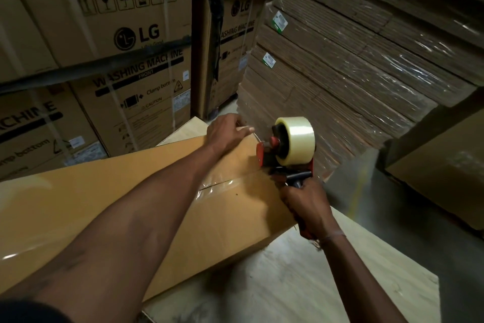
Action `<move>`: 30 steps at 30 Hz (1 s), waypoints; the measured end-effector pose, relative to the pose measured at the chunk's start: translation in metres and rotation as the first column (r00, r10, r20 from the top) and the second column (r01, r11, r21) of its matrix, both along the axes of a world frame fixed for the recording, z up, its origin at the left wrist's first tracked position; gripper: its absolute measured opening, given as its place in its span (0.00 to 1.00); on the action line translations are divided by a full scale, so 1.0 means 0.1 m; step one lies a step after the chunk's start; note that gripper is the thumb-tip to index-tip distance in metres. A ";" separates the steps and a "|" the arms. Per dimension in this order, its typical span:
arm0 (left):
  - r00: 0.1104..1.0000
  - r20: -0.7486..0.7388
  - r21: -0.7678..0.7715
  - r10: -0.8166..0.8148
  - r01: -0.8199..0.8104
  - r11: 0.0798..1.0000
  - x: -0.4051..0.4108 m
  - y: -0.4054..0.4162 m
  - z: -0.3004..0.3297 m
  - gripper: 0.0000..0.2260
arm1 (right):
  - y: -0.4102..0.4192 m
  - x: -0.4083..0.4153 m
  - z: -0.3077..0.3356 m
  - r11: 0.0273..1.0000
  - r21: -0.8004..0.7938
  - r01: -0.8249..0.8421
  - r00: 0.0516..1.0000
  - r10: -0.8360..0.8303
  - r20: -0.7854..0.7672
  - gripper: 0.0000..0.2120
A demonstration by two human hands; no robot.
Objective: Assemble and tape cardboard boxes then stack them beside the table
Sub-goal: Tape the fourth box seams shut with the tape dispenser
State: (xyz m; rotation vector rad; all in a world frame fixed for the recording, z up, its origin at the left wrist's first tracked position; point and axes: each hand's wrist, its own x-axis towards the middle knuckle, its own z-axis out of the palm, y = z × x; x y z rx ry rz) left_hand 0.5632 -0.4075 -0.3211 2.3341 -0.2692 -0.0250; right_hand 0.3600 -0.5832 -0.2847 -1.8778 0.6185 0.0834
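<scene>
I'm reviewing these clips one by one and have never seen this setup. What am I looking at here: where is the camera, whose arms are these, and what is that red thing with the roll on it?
There is no machine here. The single picture comes from a camera worn on a person's head, looking forward and down, so the two arms reaching in from the bottom are that person's own.

A closed cardboard box lies on a pale wooden table. Clear tape already shines along its seam. The right hand grips the handle of a red tape dispenser, the tool carrying the roll of clear tape, at the box's far end. The left hand rests at that far end and seems to pinch the loose tape strip, though this is blurred.

Behind stand washing machine cartons and, to the right, a plastic-wrapped stack of flat cardboard.
</scene>
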 end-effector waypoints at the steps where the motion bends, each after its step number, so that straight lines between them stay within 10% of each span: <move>1: 1.000 -0.007 -0.005 -0.004 0.004 1.000 0.00 0.00 0.01 0.15 | -0.04 -0.08 -0.03 1.000 0.003 0.021 1.000 -0.021 -0.003 0.07; 14: 0.963 -0.127 0.197 0.238 -0.211 0.957 -0.05 -0.48 0.04 0.11 | -0.04 -0.22 -0.10 0.995 -0.085 0.043 0.998 -0.039 0.051 0.08; 30: 0.993 0.077 0.316 0.084 -0.104 0.943 -0.33 -0.46 0.04 0.23 | -0.11 -0.70 -0.25 0.999 -0.005 0.045 0.999 -0.045 0.004 0.13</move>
